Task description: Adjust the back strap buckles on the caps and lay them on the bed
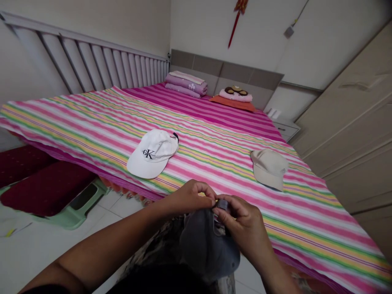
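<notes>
A dark grey cap [202, 245] hangs in front of my body, its back strap [223, 204] at the top between my hands. The fingers of my left hand [196, 196] are closed in a pinch at the left end of the strap. From the other side my right hand [245, 216] grips the strap between thumb and fingers. Fingertips cover part of the strap's fastening. On the bed beyond lies a white cap [156, 149] with black letters, its brim facing left and toward me. A beige cap [269, 167] rests farther right.
A striped sheet [208, 151] covers the near part of the bed. Folded purple bedding [186, 83] and a pink pillow [235, 96] lie by the headboard [220, 73]. At the left stands a green stool [81, 210] beside dark red cushions [45, 188]; a wardrobe [349, 122] is at right.
</notes>
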Action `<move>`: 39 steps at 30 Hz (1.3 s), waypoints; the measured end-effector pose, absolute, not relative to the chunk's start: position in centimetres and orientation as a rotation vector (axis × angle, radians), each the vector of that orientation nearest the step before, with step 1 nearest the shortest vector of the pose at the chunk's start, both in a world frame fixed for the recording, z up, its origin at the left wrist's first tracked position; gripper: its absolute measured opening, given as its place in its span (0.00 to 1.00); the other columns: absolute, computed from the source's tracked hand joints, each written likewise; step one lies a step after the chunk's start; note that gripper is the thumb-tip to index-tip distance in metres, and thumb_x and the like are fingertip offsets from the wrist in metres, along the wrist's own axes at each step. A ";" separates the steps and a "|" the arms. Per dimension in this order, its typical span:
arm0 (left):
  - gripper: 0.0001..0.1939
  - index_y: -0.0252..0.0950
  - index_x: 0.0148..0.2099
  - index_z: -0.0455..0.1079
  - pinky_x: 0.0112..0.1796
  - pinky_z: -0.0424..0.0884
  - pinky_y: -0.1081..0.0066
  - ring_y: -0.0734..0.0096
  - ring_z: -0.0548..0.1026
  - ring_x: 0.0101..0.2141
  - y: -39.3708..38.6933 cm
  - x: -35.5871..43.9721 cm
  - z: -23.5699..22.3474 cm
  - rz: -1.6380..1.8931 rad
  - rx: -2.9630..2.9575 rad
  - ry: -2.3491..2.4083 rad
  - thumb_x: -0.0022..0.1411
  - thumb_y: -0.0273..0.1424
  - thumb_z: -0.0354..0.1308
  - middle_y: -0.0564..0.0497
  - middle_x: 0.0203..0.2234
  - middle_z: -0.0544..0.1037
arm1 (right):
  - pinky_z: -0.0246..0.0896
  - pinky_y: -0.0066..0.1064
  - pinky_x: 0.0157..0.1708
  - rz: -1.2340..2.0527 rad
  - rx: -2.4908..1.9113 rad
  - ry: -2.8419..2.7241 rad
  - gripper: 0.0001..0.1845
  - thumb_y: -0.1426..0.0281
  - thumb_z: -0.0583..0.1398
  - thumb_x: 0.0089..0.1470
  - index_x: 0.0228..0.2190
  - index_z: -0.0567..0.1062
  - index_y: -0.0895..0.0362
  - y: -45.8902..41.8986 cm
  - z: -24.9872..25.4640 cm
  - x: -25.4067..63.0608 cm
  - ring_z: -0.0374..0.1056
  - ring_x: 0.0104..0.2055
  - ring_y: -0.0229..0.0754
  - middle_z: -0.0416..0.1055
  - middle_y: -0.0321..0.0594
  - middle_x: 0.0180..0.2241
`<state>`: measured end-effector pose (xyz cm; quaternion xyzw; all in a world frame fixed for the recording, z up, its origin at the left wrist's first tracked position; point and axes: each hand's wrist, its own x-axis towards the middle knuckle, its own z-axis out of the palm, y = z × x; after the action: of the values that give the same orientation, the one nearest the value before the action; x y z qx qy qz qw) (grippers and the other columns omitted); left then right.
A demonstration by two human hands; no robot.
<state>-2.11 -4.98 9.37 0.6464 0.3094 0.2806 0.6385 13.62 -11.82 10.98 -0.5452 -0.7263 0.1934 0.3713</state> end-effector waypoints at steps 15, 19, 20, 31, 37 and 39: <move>0.08 0.31 0.29 0.72 0.35 0.64 0.72 0.73 0.70 0.30 -5.3 -2.9 8.7 0.747 1.217 0.571 0.43 0.29 0.62 0.50 0.26 0.74 | 0.57 0.25 0.25 0.444 -1.370 -1.882 0.11 0.70 0.59 0.48 0.37 0.72 0.54 -11.9 11.0 12.6 0.63 0.23 0.35 0.70 0.34 0.24; 0.06 0.30 0.26 0.71 0.35 0.65 0.71 0.71 0.71 0.31 -5.5 -2.9 8.6 0.849 1.331 0.609 0.43 0.28 0.62 0.49 0.28 0.74 | 0.57 0.25 0.24 0.521 -1.415 -1.840 0.11 0.69 0.59 0.48 0.36 0.71 0.53 -11.9 10.9 12.4 0.63 0.22 0.35 0.70 0.32 0.22; 0.06 0.30 0.26 0.70 0.34 0.65 0.72 0.72 0.71 0.31 -5.5 -2.9 8.7 0.852 1.360 0.622 0.44 0.28 0.62 0.49 0.27 0.74 | 0.57 0.25 0.24 0.532 -1.422 -1.840 0.11 0.69 0.59 0.48 0.36 0.71 0.53 -11.9 10.9 12.4 0.63 0.22 0.35 0.70 0.32 0.22; 0.03 0.31 0.24 0.66 0.32 0.65 0.72 0.72 0.70 0.29 -5.0 -4.1 9.2 0.709 1.412 0.737 0.43 0.26 0.57 0.47 0.30 0.75 | 0.55 0.24 0.20 0.690 -1.448 -1.736 0.11 0.66 0.59 0.47 0.35 0.72 0.55 -12.3 11.0 12.8 0.59 0.20 0.33 0.63 0.31 0.19; 0.04 0.32 0.28 0.66 0.31 0.64 0.74 0.73 0.71 0.30 -4.3 -4.6 9.1 0.716 1.242 0.707 0.47 0.28 0.56 0.46 0.34 0.75 | 0.54 0.24 0.20 0.795 -1.422 -1.725 0.13 0.65 0.59 0.48 0.36 0.72 0.56 -12.1 10.8 13.2 0.58 0.20 0.33 0.61 0.31 0.18; 0.09 0.32 0.34 0.67 0.36 0.63 0.73 0.71 0.70 0.36 -4.2 -4.4 9.1 0.752 1.172 0.607 0.51 0.32 0.55 0.46 0.36 0.74 | 0.54 0.24 0.20 0.810 -1.417 -1.734 0.13 0.64 0.59 0.48 0.37 0.72 0.55 -12.0 10.9 13.1 0.58 0.20 0.33 0.61 0.31 0.18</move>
<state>-4.43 -4.24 9.09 0.5312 0.2753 0.3409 0.7251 13.15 -11.97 10.92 -0.5525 -0.6761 0.3158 0.3713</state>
